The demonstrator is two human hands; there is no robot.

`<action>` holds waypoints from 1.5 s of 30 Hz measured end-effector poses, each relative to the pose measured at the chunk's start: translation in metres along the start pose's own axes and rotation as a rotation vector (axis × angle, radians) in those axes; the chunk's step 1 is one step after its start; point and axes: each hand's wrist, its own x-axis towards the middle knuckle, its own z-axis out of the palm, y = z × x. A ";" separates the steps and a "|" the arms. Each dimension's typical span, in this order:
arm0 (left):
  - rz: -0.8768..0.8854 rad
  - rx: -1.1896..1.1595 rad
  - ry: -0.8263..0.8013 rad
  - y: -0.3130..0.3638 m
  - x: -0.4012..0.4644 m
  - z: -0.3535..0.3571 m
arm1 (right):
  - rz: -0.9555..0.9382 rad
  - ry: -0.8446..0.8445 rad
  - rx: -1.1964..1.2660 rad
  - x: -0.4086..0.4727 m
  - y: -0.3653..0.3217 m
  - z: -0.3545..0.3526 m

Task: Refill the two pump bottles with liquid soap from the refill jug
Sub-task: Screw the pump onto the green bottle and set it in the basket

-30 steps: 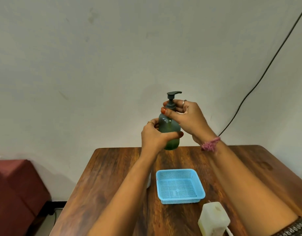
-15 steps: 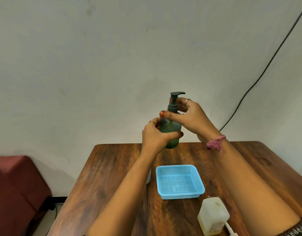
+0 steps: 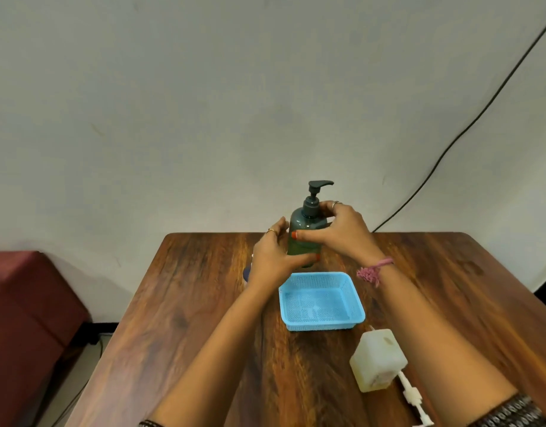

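Wooden table [image 3: 188, 303], upright dark green pump bottle [image 3: 305, 235], black pump

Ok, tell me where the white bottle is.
The white bottle stands on the table's near right part, just in front of the blue basket, with a loose white pump at its right.

Dark-grained wooden table [image 3: 185, 318], filling lower centre and right of frame, far edge against the wall. Blue mesh basket [image 3: 322, 322] sitting mid-table, centre frame. White square bottle [image 3: 377, 360] lower right, just beside the basket's near right corner. White pump [image 3: 415, 399] lying flat at bottle's right, toward bottom edge. Small object at centre left mostly hidden behind forearm, unidentifiable.
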 end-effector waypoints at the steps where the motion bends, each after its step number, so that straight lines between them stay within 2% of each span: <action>1: -0.020 0.058 0.006 -0.010 -0.003 -0.002 | 0.022 -0.011 -0.001 0.001 0.010 0.007; 3: -0.063 0.115 0.017 -0.030 -0.011 -0.010 | 0.068 -0.027 0.004 0.004 0.031 0.024; 7: -0.205 0.058 0.027 -0.072 -0.029 -0.025 | 0.157 -0.013 -0.054 0.010 0.073 0.060; 12: -0.352 0.070 0.053 -0.117 -0.035 -0.033 | 0.348 -0.008 -0.003 0.017 0.125 0.106; 21: -0.440 0.153 0.092 -0.156 -0.018 -0.040 | 0.475 -0.047 -0.006 0.014 0.159 0.143; 26: -0.478 0.191 0.093 -0.171 0.001 -0.032 | 0.481 -0.047 -0.014 0.007 0.168 0.148; 34: -0.477 0.166 0.115 -0.195 0.041 -0.011 | 0.496 -0.180 -0.029 -0.005 0.170 0.137; 40: -0.468 0.105 0.099 -0.201 0.051 -0.003 | 0.423 -0.026 -0.067 -0.024 0.163 0.128; 45: -0.422 0.072 0.179 -0.201 0.044 -0.006 | 0.277 0.112 -0.041 -0.026 0.144 0.117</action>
